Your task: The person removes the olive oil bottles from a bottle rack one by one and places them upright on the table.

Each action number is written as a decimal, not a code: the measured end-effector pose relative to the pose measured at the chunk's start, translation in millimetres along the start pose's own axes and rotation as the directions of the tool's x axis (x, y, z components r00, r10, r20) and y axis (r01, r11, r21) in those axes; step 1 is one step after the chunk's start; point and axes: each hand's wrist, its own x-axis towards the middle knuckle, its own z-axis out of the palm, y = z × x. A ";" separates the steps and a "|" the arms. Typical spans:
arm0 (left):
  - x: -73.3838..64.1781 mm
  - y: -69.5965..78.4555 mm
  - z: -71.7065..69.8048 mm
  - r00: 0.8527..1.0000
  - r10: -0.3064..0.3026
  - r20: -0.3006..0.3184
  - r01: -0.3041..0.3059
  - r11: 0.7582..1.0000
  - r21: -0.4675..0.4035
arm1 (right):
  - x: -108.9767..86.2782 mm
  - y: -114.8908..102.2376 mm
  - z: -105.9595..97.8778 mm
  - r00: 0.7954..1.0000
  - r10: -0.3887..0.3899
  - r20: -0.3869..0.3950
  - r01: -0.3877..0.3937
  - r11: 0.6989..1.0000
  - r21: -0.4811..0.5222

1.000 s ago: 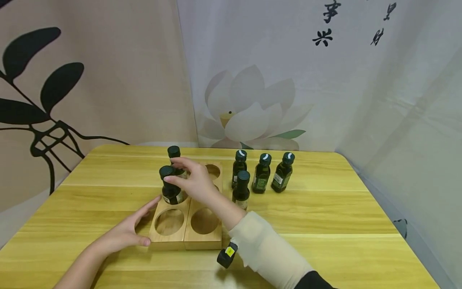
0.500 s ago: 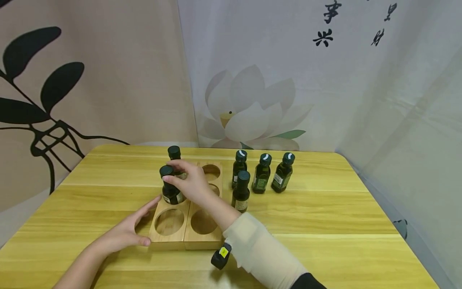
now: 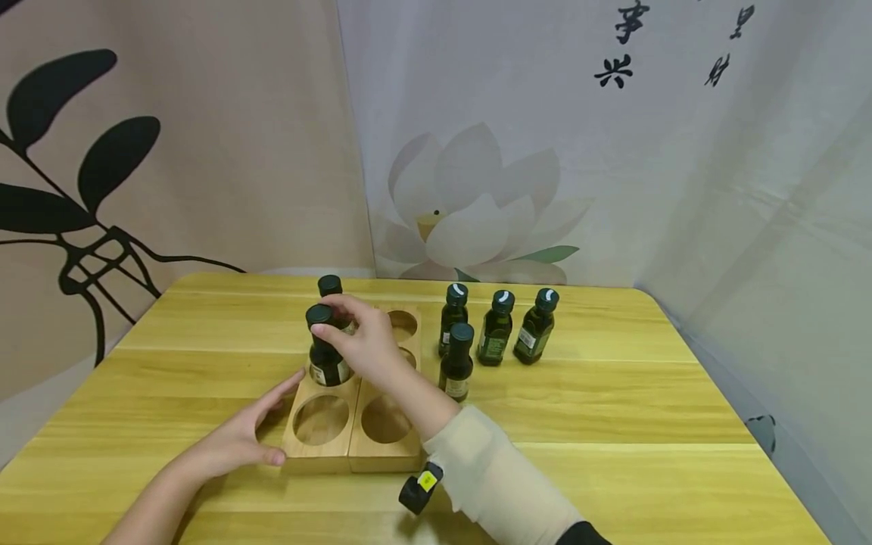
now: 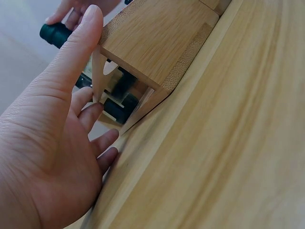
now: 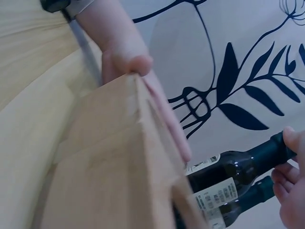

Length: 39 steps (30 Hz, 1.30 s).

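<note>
My right hand [image 3: 368,341] pinches the dark cap of a small dark glass bottle [image 3: 328,367] by thumb and fingers. The bottle stands in the middle hole of the left row of a wooden bottle rack [image 3: 327,460]; its label shows above the rim in the right wrist view. Behind it a second dark bottle [image 3: 330,286] stands in the left row, partly hidden by my right hand. My left hand [image 3: 228,443] rests at the rack's left side, thumb at the front corner and fingers reaching along the side.
To the right of the rack, a dark bottle [image 3: 456,371] stands in front of three others, among them a middle bottle [image 3: 495,333] and a rightmost bottle [image 3: 534,333]. A printed cloth [image 3: 477,113] hangs behind the wooden table [image 3: 613,469].
The pinched bottle's cap sits slightly higher and a little to the right, and my right hand has moved with it. My left hand has stayed at the rack.
</note>
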 end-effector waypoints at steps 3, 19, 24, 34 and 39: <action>0.2 -0.6 -0.2 1.000 0.005 -0.003 -0.005 1.000 0.010 | 1.6 -6.9 -4.4 1.000 -0.017 -0.013 0.017 1.000 0.022; 1.0 -3.1 0.2 1.000 0.003 0.000 -0.003 1.000 0.011 | 7.2 -38.5 -34.4 0.991 -0.113 -0.074 0.117 0.992 0.044; 1.5 -4.9 -0.4 1.000 -0.001 0.003 0.001 1.000 -0.019 | 8.0 -47.5 -47.7 0.981 -0.172 -0.089 0.180 0.979 0.094; 1.2 -5.3 0.7 1.000 0.025 -0.007 -0.025 1.000 0.006 | 1.0 -65.0 -80.6 0.972 -0.202 -0.121 0.215 0.970 0.115; 0.9 -6.0 0.2 1.000 0.010 -0.007 -0.011 1.000 -0.004 | -1.2 -68.7 -97.0 0.961 -0.234 -0.150 0.255 0.957 0.140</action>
